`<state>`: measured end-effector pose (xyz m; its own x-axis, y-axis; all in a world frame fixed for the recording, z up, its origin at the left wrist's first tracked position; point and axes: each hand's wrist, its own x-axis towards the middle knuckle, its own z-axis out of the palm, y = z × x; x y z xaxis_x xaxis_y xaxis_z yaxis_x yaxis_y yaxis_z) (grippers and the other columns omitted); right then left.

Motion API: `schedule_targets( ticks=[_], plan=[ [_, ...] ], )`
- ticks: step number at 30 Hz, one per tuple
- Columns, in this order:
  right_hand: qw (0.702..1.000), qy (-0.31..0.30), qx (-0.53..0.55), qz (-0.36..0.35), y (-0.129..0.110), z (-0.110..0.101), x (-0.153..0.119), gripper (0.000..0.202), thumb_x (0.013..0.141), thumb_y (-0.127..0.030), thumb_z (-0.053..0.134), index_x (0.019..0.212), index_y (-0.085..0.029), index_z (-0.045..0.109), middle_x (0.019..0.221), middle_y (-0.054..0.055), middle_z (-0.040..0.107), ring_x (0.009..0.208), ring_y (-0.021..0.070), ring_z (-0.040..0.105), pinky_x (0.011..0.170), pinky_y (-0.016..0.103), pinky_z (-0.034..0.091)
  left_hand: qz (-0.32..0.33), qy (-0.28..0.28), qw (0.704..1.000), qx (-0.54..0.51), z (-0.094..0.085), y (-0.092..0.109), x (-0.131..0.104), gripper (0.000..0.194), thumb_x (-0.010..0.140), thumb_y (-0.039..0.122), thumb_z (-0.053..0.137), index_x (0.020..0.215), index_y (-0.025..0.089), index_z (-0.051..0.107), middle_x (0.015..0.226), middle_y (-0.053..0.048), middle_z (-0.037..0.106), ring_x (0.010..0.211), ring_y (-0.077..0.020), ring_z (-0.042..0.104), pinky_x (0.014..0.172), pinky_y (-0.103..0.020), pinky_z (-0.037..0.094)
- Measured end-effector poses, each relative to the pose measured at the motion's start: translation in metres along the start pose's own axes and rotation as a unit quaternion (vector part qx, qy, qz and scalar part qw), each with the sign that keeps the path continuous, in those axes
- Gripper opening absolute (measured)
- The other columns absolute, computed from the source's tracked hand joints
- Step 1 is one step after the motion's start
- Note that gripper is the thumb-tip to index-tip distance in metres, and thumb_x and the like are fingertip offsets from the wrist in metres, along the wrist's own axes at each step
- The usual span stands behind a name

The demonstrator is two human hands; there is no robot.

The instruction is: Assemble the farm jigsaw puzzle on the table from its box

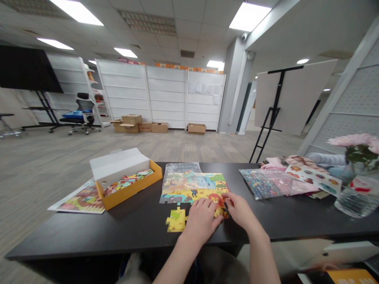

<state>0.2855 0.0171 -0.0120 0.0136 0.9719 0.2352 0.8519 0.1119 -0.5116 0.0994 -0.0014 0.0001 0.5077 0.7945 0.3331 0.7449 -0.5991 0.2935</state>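
A person's two hands meet over a colorful animal jigsaw (204, 193) on a dark worktop (136, 227). The left hand (202, 219) lies palm down, fingers slightly bent and close together, across the jigsaw's near edge beside a red-maned lion (218, 199). The right hand (238, 209), fingers curled in a narrow arch, reaches the jigsaw's right edge from the other side; whether either hand pinches a piece cannot be told from this angle. The lion shows in the small gap between them, and the jigsaw spreads ahead and to the left of the left hand. Just left of that hand lies a loose yellow piece (177, 221) with a green figure, apart from the rest of the jigsaw. Farther left, an orange box (130, 197) stands with its white lid (118, 165) raised and a heap of pieces (130, 181) inside, near a printed sheet (78, 199). Clear plastic (182, 167) lies ahead of the left hand at the jigsaw's far side. Well to the right of the right hand are a bagged blue print (253, 183), a sticker sheet (314, 179) and a glass vase (357, 199) of pink flowers (355, 141).
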Motion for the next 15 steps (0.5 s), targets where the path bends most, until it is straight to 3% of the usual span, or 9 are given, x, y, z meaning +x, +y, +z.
schedule_targets(
  ticks=[7, 15],
  plan=[
    [1.0, 0.001, 0.025, 0.011, 0.0034, -0.002, -0.0006, 0.039, 0.09, -0.017, 0.04, 0.112, -0.02, 0.072, 0.115, 0.011, 0.076, 0.105, 0.024, 0.071, 0.093, 0.034, 0.051, 0.016, 0.011, 0.999, 0.038, 0.0069, 0.0014, 0.0011, 0.025, 0.094, 0.039, 0.064, 0.109, 0.019, 0.063, 0.11, -0.008, 0.069, 0.106, -0.0274, 0.063, 0.094, -0.043, 0.05],
    [0.993, 0.024, 0.117, 0.013, 0.0039, -0.0015, -0.001, 0.028, 0.087, -0.026, 0.05, 0.104, -0.022, 0.071, 0.106, 0.01, 0.078, 0.096, 0.0249, 0.074, 0.089, 0.037, 0.055, 0.015, 0.035, 0.999, 0.013, 0.0055, 0.0017, 0.0027, 0.017, 0.103, 0.029, 0.048, 0.107, 0.02, 0.062, 0.102, -0.006, 0.07, 0.096, -0.0239, 0.067, 0.085, -0.038, 0.054]
  ],
)
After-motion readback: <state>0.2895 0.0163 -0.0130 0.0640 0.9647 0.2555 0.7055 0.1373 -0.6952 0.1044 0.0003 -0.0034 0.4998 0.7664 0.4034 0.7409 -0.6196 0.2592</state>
